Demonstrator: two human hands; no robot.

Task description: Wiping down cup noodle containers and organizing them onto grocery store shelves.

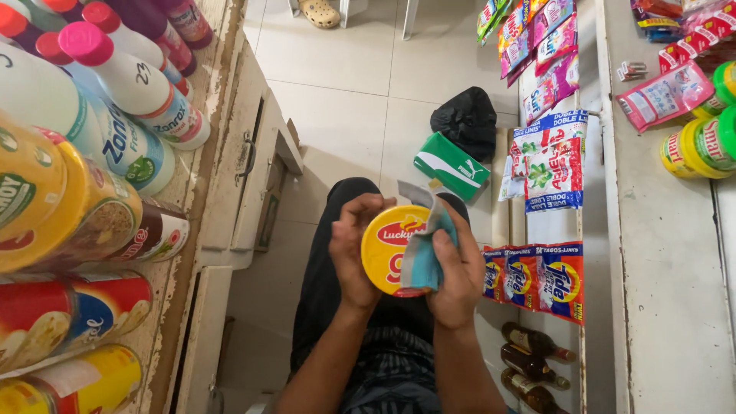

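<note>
Head view, looking straight down.

Left hand (354,249): grip closed round the left edge of a round yellow tub (391,244), held at lap height over dark trousers (337,299). Tub lid faces the camera.

Right hand (458,272): fingers closed on a blue-grey cloth (424,257), pressed flat against the tub's right half. Cloth touches the lid and covers part of it.

Left of frame, close: worn worktop (201,146), paint chipped along its edge, carrying snack cans (73,307) lying on their sides, then white bottles (134,84) with pink caps. Below it, a cream cabinet (249,184) with a metal handle.

Right of frame: white shelf (659,253) with strips of sachets (537,280) hanging along its front, brown bottles (537,360) below them. Green-and-yellow jars (701,142) on the shelf top, more sachets (529,38) further up.

Floor: pale tiles (345,115). Beyond the knees a green box (452,165), then a black bag (466,119). Farthest, a tan shoe (318,11) by white furniture legs.
</note>
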